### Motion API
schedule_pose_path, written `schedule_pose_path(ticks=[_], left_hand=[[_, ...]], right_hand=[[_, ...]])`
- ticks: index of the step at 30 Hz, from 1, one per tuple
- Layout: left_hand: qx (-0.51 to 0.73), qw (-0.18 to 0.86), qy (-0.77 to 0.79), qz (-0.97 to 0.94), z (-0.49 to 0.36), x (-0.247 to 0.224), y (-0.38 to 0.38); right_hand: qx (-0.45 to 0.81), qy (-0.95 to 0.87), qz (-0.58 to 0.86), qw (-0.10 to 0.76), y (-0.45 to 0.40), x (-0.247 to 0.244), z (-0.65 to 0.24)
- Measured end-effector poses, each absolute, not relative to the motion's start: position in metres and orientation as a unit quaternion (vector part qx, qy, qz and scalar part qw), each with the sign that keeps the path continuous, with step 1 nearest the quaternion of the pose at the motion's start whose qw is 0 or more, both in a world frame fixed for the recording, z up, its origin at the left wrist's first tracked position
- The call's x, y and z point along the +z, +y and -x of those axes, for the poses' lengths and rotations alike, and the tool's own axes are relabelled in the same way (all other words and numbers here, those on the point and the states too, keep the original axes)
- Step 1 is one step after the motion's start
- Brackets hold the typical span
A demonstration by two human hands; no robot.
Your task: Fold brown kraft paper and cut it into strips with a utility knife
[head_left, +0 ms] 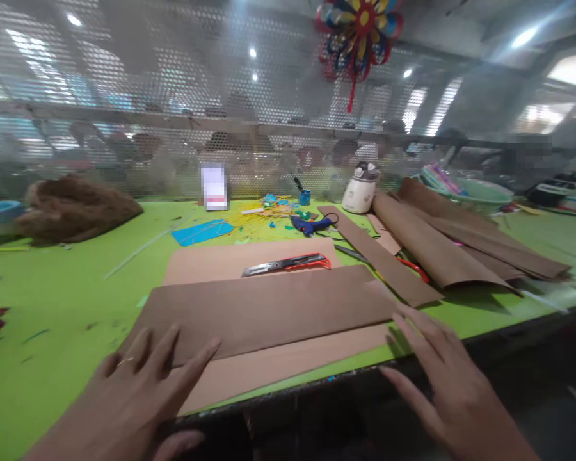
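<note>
A long strip of brown paper point(269, 310) lies across a lighter tan board point(264, 371) at the table's near edge. My left hand point(139, 378) rests with spread fingers on the strip's left end; a ring is on one finger. At the strip's right end, the fingertips of my right hand point(436, 365) touch or hover just over the paper; its fingers are stretched apart and it holds nothing. Just beyond the strip's far edge lies a utility knife point(288, 263) with an orange-red end.
Farther back are a blue glue gun point(312, 224), scissors with red handles point(415, 269), a blue card point(201, 232), yellow scraps point(254, 218) and a white bottle point(360, 189). Rolled brown paper point(436, 243) fills the right. A brown bundle point(72, 208) sits left. Perforated mesh stands behind.
</note>
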State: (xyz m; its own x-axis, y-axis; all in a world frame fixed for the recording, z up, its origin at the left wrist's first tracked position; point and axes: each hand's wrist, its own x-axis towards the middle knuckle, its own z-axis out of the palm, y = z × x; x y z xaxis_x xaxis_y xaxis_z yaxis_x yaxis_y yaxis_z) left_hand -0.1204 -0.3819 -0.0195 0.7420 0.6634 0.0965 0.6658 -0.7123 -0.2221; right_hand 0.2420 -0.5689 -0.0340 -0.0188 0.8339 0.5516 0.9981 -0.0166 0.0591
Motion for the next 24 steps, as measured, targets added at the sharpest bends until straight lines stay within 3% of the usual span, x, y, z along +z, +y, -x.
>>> schedule_pose_path(ticks=[4,9,14,18,24], left_hand=[[0.043,0.095,-0.357,0.928,0.109,0.010,-0.396],[0.077,0.047,-0.323,0.942,0.091,0.015,-0.413],[0.020,-0.024,-0.281,0.959,0.067,-0.006,-0.431],[-0.020,-0.006,-0.296,0.955,0.067,-0.020,-0.438],[0.022,0.020,-0.347,0.937,0.089,-0.010,-0.436]], right_hand=[[-0.156,-0.796,0.569,0.135,-0.525,-0.026,-0.176],[-0.135,-0.823,0.540,0.115,-0.494,-0.041,-0.135],[-0.194,-0.821,0.524,0.119,-0.494,-0.053,-0.134],[-0.218,-0.824,0.509,0.122,-0.493,-0.053,-0.135],[-0.227,-0.809,0.526,0.132,-0.508,-0.067,-0.187]])
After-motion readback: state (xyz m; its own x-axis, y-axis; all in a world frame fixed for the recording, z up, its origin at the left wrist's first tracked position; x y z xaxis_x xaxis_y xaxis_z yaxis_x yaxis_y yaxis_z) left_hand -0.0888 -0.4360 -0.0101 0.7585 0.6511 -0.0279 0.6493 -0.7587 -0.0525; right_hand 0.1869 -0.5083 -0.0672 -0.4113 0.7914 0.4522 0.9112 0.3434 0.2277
